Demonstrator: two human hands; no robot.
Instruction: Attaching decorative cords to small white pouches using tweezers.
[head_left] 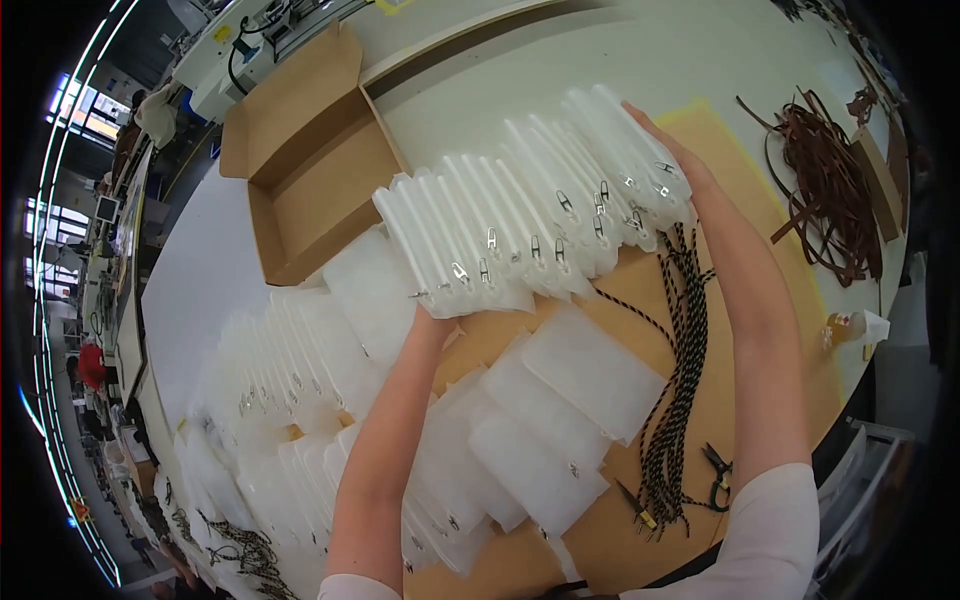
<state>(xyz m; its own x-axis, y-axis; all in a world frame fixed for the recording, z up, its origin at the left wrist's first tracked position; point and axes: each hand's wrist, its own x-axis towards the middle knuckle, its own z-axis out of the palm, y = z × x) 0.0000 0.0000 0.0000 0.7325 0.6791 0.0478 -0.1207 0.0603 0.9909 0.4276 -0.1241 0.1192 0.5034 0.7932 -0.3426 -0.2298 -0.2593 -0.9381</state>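
A long row of translucent white plastic pouches [500, 215], pressed side by side with small metal clips along their near edge, is lifted over the table between my hands. My left hand [436, 326] supports the left end from below, its fingers mostly hidden beneath the pouches. At the far right end, my right hand [678, 152] wraps round the outermost pouch, with its fingertips behind it. Under and in front of my arms lie more pouches [590, 370], some flat and overlapping. Another leaning row of pouches [300, 350] rests to the left.
An open brown cardboard box [262, 235] stands beyond the held row. Right of centre lie black-and-tan braided cords [680, 400], snips [717, 478] and a yellow-handled pointed tool [638, 506]. Brown flat strips [825, 180] are heaped at far right, near a small amber bottle [845, 329].
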